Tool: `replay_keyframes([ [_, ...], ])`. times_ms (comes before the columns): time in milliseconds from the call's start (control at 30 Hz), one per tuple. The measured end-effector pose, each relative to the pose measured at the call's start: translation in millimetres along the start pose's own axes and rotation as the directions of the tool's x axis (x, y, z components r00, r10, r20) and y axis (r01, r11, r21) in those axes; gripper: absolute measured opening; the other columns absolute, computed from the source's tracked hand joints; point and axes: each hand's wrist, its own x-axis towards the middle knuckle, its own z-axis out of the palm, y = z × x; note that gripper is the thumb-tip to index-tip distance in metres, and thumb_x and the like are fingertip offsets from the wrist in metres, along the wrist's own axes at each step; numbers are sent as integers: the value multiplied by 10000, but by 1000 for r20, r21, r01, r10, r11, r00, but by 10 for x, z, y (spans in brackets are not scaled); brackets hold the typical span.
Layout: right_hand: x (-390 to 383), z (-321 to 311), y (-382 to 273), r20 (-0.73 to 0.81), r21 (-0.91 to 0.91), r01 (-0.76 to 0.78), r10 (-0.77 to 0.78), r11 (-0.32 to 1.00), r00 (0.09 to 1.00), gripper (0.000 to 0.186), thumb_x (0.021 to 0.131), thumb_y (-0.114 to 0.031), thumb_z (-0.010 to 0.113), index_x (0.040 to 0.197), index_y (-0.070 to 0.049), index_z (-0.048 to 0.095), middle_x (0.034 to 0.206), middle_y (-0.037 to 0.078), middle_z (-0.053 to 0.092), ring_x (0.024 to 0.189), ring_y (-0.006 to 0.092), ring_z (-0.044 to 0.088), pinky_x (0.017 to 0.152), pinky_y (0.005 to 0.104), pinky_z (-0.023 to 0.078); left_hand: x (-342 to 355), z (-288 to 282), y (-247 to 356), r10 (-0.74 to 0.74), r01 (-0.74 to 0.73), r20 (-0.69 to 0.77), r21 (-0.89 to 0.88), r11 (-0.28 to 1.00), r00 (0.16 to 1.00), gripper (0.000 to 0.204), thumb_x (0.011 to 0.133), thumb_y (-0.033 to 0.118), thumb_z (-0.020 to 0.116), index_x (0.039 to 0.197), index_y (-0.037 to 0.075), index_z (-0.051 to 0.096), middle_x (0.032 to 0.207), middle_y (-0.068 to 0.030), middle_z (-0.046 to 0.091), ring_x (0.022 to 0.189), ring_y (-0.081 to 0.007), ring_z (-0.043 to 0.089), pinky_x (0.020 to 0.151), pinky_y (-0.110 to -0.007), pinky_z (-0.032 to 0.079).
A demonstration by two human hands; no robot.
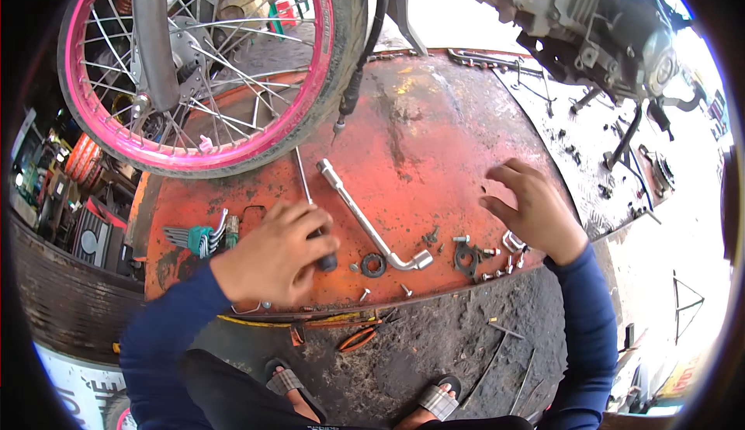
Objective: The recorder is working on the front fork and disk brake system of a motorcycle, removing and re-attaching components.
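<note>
My left hand [283, 251] is over the near left of the orange-red metal worktop [434, 150], its fingers curled round the black handle of a screwdriver [327, 262]. The screwdriver's metal shaft points away toward the wheel. To the right of that hand lies a silver L-shaped socket wrench [369, 226]. Near its lower end are a dark ring-shaped part [373, 265] and loose bolts [407, 289]. My right hand [531, 205] hovers above the worktop's right side, thumb and fingers apart, holding nothing. Just below it sit a dark metal bracket [466, 259] and several small bolts [509, 265].
A pink-rimmed spoked wheel [233, 154] with a black tyre stands at the far left. An engine [597, 34] is at the upper right. Hex keys in a teal holder [200, 239] lie left of my left hand. Orange-handled pliers [358, 340] rest below the worktop's front edge.
</note>
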Motion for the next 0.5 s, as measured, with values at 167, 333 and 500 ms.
replay_keyframes([
  [167, 1914, 907, 421, 168, -174, 234, -205, 957, 964, 206, 830, -194, 578, 932, -17, 604, 937, 162, 607, 947, 358, 588, 796, 469, 474, -258, 207, 526, -396, 334, -203, -280, 900, 896, 536, 826, 494, 597, 1188, 106, 524, 1274, -202, 392, 1243, -397, 365, 1007, -587, 301],
  [333, 3497, 1979, 1048, -190, -489, 534, -682, 690, 707, 240, 860, -238, 491, 843, -106, 691, 941, 103, 631, 908, 265, 587, 875, 438, 447, -149, 547, 590, -444, 411, -248, -174, 895, 861, 628, 861, 585, 513, 1292, 129, 489, 1367, -229, 342, 1294, -426, 310, 1042, -611, 236],
  [500, 3758, 2452, 497, -350, 264, 613, -518, 744, 780, 258, 838, -224, 510, 1009, -78, 638, 1098, 136, 583, 1051, 283, 526, 938, 434, 401, -266, 475, 674, -583, 544, -168, -229, 807, 795, 637, 862, 590, 503, 1305, 133, 485, 1383, -233, 334, 1307, -440, 285, 1053, -614, 218],
])
